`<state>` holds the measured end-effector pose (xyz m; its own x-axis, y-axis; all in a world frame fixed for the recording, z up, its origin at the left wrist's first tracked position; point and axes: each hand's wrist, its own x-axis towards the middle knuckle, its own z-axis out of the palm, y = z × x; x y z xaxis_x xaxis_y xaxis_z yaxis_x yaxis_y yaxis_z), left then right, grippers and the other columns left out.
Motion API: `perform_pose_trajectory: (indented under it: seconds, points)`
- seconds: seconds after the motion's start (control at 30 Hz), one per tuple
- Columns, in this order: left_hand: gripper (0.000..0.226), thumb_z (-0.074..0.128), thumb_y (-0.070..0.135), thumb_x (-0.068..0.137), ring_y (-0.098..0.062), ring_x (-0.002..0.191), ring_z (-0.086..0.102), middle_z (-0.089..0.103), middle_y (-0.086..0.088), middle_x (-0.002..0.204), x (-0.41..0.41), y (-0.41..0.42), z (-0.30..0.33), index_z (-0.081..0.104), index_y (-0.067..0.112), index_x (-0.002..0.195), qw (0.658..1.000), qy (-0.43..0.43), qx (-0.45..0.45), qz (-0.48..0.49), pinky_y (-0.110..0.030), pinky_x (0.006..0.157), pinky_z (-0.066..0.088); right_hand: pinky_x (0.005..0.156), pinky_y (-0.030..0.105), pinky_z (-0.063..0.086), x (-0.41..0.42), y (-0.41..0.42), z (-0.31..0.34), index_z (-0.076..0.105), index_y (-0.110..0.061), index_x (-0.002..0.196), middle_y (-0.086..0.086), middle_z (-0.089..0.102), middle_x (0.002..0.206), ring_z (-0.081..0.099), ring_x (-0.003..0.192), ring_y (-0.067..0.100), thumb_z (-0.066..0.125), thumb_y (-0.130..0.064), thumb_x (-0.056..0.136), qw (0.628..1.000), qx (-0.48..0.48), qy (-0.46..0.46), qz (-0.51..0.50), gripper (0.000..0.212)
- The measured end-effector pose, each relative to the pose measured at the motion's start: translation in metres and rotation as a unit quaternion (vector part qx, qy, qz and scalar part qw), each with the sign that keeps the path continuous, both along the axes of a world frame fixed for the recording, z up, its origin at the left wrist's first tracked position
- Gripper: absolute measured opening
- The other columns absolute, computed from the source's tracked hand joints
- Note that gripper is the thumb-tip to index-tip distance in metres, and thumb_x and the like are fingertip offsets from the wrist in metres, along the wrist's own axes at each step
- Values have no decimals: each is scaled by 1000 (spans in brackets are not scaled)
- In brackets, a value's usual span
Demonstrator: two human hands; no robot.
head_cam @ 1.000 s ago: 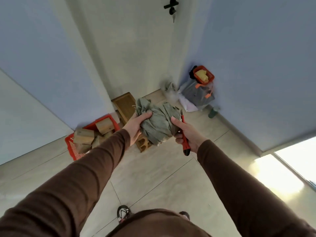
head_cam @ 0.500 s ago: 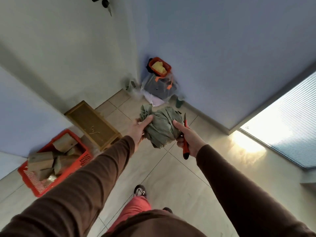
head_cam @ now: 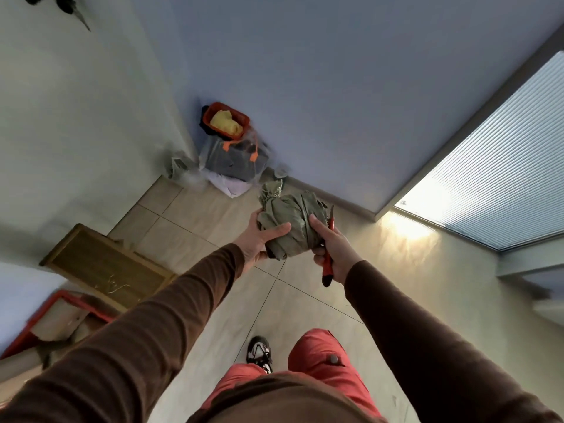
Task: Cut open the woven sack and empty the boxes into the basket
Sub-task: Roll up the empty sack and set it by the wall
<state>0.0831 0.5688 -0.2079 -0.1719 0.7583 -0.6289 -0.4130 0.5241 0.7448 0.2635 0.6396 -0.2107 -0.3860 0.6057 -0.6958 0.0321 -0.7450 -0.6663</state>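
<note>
The grey-green woven sack (head_cam: pixel 290 224) is crumpled into a ball and held in the air between both hands. My left hand (head_cam: pixel 259 239) cups it from the left and below. My right hand (head_cam: pixel 332 248) presses its right side while also gripping a red-handled utility knife (head_cam: pixel 328 261), blade pointing up beside the sack. The red basket (head_cam: pixel 45 322) with cardboard boxes (head_cam: pixel 61 319) in it lies blurred at the lower left edge, far from the hands.
A flat wooden crate (head_cam: pixel 106 270) rests on the floor next to the basket. In the far corner a pile holds a small red tub (head_cam: pixel 225 120), a clear bag with grey cloth (head_cam: pixel 235 157) and white fabric. A bright window with blinds (head_cam: pixel 494 184) is at right.
My view has swung right and forward, so the basket and crate slid to the lower left. Both hands keep the balled sack, now nearer the corner pile.
</note>
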Motion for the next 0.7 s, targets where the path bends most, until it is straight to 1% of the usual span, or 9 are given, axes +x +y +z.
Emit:
perform_pose_trajectory:
  seconds: [0.1,0.17,0.23,0.3,0.37,0.5,0.57,0.63,0.7]
  points:
    - [93,90,34,70,-27,117,64,62,-4,134,4,35,-8,36,31,145,1000,-1,-11,-10,-52,84,61,38,19,39,9,30,-8,60,-16,117,-3,57,67,39,48,7,75,-42,93,1000,-1,-5,-6,38]
    - [91,90,33,70,-26,115,65,63,-3,133,10,60,-13,37,31,145,1000,1,-16,-10,-48,81,62,39,19,39,16,54,-14,61,-16,117,-3,56,69,39,48,7,75,-42,93,1000,0,-11,-2,39]
    - [88,88,26,74,-25,113,65,62,-4,132,20,85,-17,36,29,145,1000,-2,-20,5,-45,79,62,40,20,38,25,80,-21,61,-16,117,-3,55,70,39,49,8,76,-44,91,1000,2,-20,7,41]
    - [83,84,18,78,-22,107,65,60,-5,130,32,111,-20,33,24,143,999,-4,-25,28,-42,76,62,41,20,37,33,108,-28,61,-15,115,-3,55,70,39,50,8,76,-45,91,999,8,-32,18,41]
    - [78,82,13,80,-20,101,66,60,-7,127,41,135,-26,33,19,140,998,-13,-34,55,-37,69,62,42,20,37,41,134,-34,62,-14,114,-3,54,71,38,50,7,76,-47,90,998,11,-52,24,43]
    - [76,82,13,79,-21,101,68,62,-10,129,52,177,-39,37,16,139,995,-44,-40,82,-31,64,60,44,20,37,48,179,-44,63,-14,111,-1,53,76,39,53,8,76,-51,89,994,30,-98,41,45]
    - [76,82,11,78,-22,104,67,62,-11,130,51,195,-49,38,15,139,994,-53,-40,92,-33,67,60,45,21,38,45,199,-51,63,-15,109,0,53,77,40,54,8,76,-53,88,990,46,-123,50,45]
    - [79,83,10,76,-25,110,65,62,-12,130,47,214,-58,38,15,140,993,-55,-36,95,-35,80,58,45,21,38,40,218,-60,63,-14,109,0,54,78,40,55,9,76,-52,88,989,53,-130,52,44]
    - [87,87,14,68,-27,116,63,62,-12,131,40,234,-69,39,15,141,994,-55,-30,87,-38,92,55,44,22,37,35,236,-69,63,-15,113,1,54,80,40,53,8,75,-50,90,990,52,-123,46,44]
